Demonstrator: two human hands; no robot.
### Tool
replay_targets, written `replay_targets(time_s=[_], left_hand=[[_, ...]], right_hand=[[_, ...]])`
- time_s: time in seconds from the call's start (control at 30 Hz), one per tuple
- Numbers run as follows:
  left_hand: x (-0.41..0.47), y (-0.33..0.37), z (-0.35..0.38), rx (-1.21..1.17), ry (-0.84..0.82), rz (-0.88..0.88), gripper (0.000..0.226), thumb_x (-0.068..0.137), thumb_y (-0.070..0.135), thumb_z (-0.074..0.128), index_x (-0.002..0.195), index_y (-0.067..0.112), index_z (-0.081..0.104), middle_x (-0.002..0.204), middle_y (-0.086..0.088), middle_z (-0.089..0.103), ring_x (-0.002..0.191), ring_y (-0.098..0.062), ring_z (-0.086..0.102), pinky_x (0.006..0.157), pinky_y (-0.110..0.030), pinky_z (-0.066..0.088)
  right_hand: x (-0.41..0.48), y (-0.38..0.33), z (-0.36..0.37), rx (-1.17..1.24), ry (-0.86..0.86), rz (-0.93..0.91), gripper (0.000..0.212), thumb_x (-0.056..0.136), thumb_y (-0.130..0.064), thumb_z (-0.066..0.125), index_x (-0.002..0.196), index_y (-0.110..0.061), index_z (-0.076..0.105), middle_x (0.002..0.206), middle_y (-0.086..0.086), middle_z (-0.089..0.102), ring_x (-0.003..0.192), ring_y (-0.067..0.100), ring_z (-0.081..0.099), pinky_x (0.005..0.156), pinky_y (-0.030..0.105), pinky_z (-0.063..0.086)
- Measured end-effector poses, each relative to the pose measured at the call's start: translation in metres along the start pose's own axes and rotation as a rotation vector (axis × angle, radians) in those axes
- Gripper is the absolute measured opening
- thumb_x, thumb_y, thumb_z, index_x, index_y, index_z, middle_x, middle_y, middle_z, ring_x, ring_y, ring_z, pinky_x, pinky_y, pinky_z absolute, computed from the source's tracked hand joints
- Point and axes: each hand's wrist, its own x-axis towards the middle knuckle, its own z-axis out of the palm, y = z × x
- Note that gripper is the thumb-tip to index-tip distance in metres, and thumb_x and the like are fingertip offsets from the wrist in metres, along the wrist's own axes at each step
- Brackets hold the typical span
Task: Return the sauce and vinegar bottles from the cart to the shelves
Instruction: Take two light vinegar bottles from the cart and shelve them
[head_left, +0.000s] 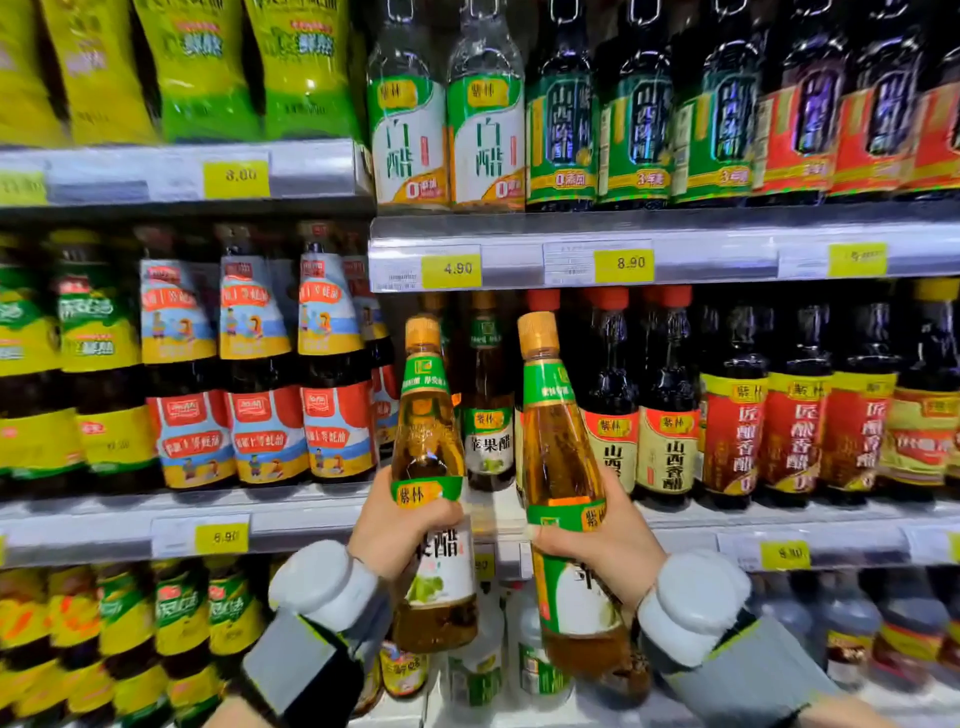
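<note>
I hold two amber apple vinegar bottles with green-and-white labels and gold caps, both upright in front of the middle shelf. My left hand grips the left bottle around its middle. My right hand grips the right bottle, which tilts slightly left. Behind them on the shelf stands a matching apple vinegar bottle, with a gap beside it. Both wrists wear grey bands. The cart is out of view.
Dark vinegar bottles with red caps fill the shelf to the right, oyster sauce bottles the left. White vinegar bottles stand on the shelf above. Yellow price tags line the shelf edges. More bottles sit on the lower shelf.
</note>
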Motion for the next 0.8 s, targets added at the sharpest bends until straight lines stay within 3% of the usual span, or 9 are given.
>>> replay_targets(time_s=[0.03,0.13,0.23,0.33,0.5,0.6,0.73,0.8], left_hand=[[0.001,0.003,0.001,0.018,-0.011,0.018,0.043,0.030,0.020,0.070,0.070,0.014,0.056,0.052,0.001,0.060,0.057,-0.022,0.057,0.062,-0.030,0.049],[0.009,0.007,0.003,0.084,0.014,0.067,0.036,0.042,0.010,0.069,0.072,0.019,0.050,0.050,0.005,0.061,0.052,-0.007,0.057,0.054,-0.017,0.049],[0.020,0.011,0.008,0.125,0.063,0.063,0.049,0.050,0.010,0.075,0.088,0.020,0.045,0.074,0.001,0.058,0.066,-0.012,0.055,0.061,-0.022,0.047],[0.033,0.012,0.007,0.106,0.090,0.044,0.056,0.058,0.006,0.078,0.098,0.017,0.040,0.080,-0.002,0.056,0.070,-0.014,0.054,0.064,-0.023,0.046],[0.055,0.016,0.004,0.120,0.099,0.109,0.049,0.059,-0.001,0.079,0.088,0.018,0.044,0.076,-0.001,0.056,0.065,-0.011,0.058,0.058,-0.020,0.047],[0.067,0.018,0.004,0.131,0.111,0.178,0.048,0.068,-0.010,0.070,0.081,0.026,0.042,0.075,0.001,0.056,0.068,-0.013,0.057,0.056,-0.013,0.048],[0.074,0.018,0.002,0.152,0.079,0.234,0.052,0.067,-0.015,0.068,0.085,0.026,0.041,0.078,0.003,0.054,0.070,-0.006,0.053,0.060,-0.017,0.047],[0.079,0.013,0.000,0.161,0.066,0.236,0.056,0.066,-0.017,0.068,0.097,0.020,0.039,0.082,0.006,0.053,0.072,-0.003,0.051,0.055,-0.006,0.046]], right_hand=[[0.001,-0.001,0.000,0.000,0.011,0.001,0.089,0.055,-0.009,0.083,0.131,-0.020,0.037,0.109,0.004,0.064,0.100,0.023,0.061,0.095,0.041,0.046],[0.010,-0.003,-0.001,-0.006,0.006,0.004,0.092,0.045,-0.022,0.080,0.127,-0.026,0.038,0.108,0.001,0.064,0.101,0.022,0.061,0.097,0.044,0.046],[0.019,-0.004,-0.002,0.012,-0.009,-0.005,0.089,0.047,-0.020,0.082,0.125,-0.027,0.040,0.107,0.001,0.065,0.100,0.022,0.062,0.096,0.045,0.046],[0.028,-0.004,-0.003,0.028,-0.035,-0.005,0.094,0.039,-0.026,0.080,0.125,-0.027,0.040,0.106,0.003,0.066,0.097,0.023,0.064,0.093,0.047,0.049],[0.040,-0.005,-0.006,0.032,-0.043,-0.026,0.090,0.043,-0.023,0.080,0.125,-0.025,0.042,0.105,0.001,0.067,0.098,0.020,0.063,0.094,0.045,0.048],[0.047,-0.003,-0.007,0.031,-0.035,-0.020,0.080,0.043,-0.025,0.081,0.114,-0.033,0.045,0.106,-0.001,0.066,0.100,0.019,0.063,0.096,0.046,0.047],[0.051,0.002,-0.006,0.034,-0.024,-0.024,0.083,0.033,-0.038,0.083,0.106,-0.042,0.045,0.108,-0.004,0.066,0.104,0.020,0.061,0.099,0.049,0.044],[0.055,0.005,-0.005,0.043,-0.014,-0.038,0.084,0.032,-0.037,0.083,0.107,-0.042,0.045,0.107,-0.004,0.066,0.103,0.020,0.062,0.098,0.049,0.044]])
